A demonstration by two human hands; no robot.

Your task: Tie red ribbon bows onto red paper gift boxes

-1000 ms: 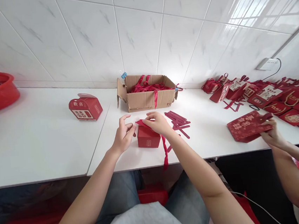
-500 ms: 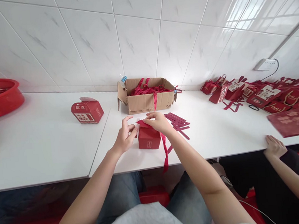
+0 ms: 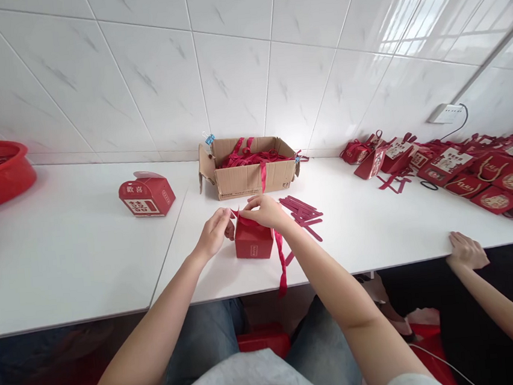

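The left hand (image 3: 215,231), spread open half a second ago, has closed in and now pinches the top flap of the small red cardboard box (image 3: 253,245). The right hand (image 3: 265,211) keeps pinching that flap. The box stands near the front edge of the white table (image 3: 85,257), with a red satin ribbon (image 3: 282,265) trailing off.

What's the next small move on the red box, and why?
Probably press the top flaps together: the left hand and right hand both pinch the raised flaps atop the red box, and the ribbon hangs loose over the table edge, untied.
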